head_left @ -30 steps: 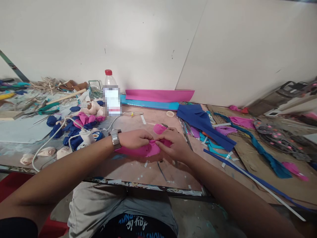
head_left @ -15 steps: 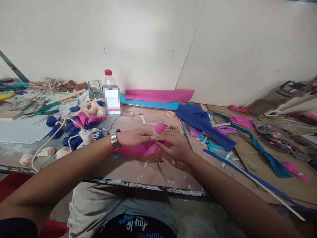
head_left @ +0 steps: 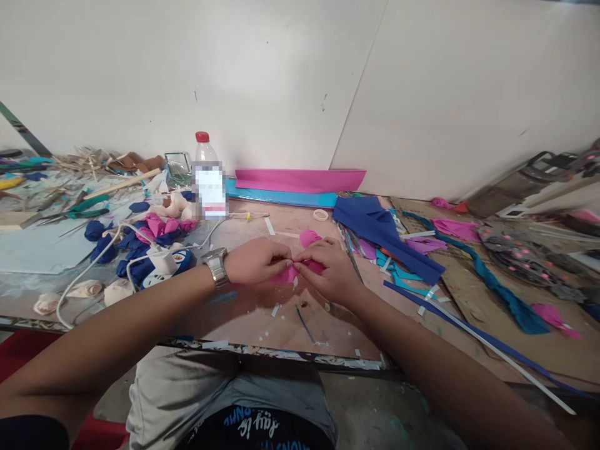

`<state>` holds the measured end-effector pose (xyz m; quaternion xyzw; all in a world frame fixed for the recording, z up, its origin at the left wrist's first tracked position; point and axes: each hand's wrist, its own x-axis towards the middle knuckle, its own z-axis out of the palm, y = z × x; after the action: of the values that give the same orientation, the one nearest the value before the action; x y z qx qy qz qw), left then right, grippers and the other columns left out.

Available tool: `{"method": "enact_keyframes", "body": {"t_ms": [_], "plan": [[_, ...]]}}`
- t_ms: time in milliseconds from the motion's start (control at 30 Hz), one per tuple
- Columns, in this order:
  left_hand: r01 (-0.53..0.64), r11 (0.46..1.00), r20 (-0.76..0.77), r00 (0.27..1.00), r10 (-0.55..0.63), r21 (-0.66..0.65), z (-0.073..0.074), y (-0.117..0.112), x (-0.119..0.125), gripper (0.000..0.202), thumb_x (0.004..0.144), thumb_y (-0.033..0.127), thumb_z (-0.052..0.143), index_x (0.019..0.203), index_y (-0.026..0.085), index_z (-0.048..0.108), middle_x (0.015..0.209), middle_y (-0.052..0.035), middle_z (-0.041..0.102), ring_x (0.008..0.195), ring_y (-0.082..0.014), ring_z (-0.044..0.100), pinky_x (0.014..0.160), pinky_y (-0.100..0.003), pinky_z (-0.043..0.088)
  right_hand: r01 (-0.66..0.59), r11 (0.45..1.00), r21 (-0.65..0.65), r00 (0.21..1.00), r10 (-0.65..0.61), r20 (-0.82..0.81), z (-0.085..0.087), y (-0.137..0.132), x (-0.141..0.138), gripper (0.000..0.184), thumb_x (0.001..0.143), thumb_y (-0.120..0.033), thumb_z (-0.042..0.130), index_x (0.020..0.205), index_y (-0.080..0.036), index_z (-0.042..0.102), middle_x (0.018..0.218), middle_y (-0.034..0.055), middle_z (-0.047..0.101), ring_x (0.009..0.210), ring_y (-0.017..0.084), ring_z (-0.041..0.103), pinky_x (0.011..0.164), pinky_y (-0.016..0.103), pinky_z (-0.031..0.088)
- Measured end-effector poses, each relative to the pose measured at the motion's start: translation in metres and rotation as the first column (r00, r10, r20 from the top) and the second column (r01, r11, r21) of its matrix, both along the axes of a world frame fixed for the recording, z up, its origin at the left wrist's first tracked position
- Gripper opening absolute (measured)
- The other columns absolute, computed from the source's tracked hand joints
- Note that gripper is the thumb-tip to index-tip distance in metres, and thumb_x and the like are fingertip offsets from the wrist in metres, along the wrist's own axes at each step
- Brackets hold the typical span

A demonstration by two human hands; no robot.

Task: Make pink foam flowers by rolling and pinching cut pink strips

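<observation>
Bright pink cloth is pinched between my two hands over the middle of the worktable. My left hand, with a metal watch at the wrist, has thumb and forefinger closed on the cloth's left side. Fingertip to fingertip with it, my right hand grips the same cloth from the right. A rounded pink bulge shows behind the right fingers; much of the cloth is hidden by my hands.
Left of my hands lie a white power strip with cable and rolled cloth pieces. A red-capped bottle stands behind. A tape ring, blue cloth and white strip lie right.
The long pink strip that stretched left beneath my left hand now shows only as a short bunch. My left hand has turned and curled its fingers more; the right has barely moved.
</observation>
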<state>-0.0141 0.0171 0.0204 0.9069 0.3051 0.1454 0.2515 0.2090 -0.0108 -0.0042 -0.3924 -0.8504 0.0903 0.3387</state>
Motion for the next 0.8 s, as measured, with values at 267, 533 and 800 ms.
{"method": "enact_keyframes", "body": {"t_ms": [267, 533, 800], "plan": [[-0.047, 0.928, -0.161, 0.980, 0.114, 0.370, -0.008, -0.004, 0.005, 0.034, 0.105, 0.038, 0.041, 0.096, 0.021, 0.069, 0.088, -0.0064, 0.074, 0.076, -0.0194, 0.064, 0.062, -0.030, 0.030, 0.057, 0.995, -0.077, 0.997, -0.060, -0.048, -0.005, 0.004, 0.002, 0.003, 0.088, -0.026, 0.073, 0.088, -0.025, 0.076, 0.091, 0.0029, 0.079, 0.091, 0.025, 0.068, 0.089, 0.044, 0.044], [0.035, 0.877, -0.212, 0.974, 0.076, 0.480, -0.010, -0.002, 0.003, 0.030, 0.105, 0.034, 0.040, 0.103, 0.020, 0.067, 0.092, -0.0054, 0.074, 0.079, -0.0191, 0.066, 0.062, -0.031, 0.033, 0.056, 0.990, -0.133, 0.995, -0.066, -0.076, -0.001, 0.004, 0.001, 0.005, 0.087, -0.023, 0.069, 0.085, -0.023, 0.073, 0.088, 0.0040, 0.076, 0.088, 0.024, 0.067, 0.084, 0.040, 0.044], [-0.031, 0.917, -0.160, 0.982, 0.103, 0.398, -0.011, -0.005, 0.006, 0.031, 0.105, 0.038, 0.041, 0.101, 0.022, 0.067, 0.092, -0.0042, 0.075, 0.079, -0.0187, 0.067, 0.064, -0.030, 0.036, 0.020, 0.986, -0.163, 1.000, -0.016, 0.027, -0.001, 0.000, -0.001, 0.016, 0.097, -0.027, 0.054, 0.086, -0.020, 0.063, 0.090, 0.0050, 0.070, 0.092, 0.024, 0.060, 0.090, 0.042, 0.037]]}}
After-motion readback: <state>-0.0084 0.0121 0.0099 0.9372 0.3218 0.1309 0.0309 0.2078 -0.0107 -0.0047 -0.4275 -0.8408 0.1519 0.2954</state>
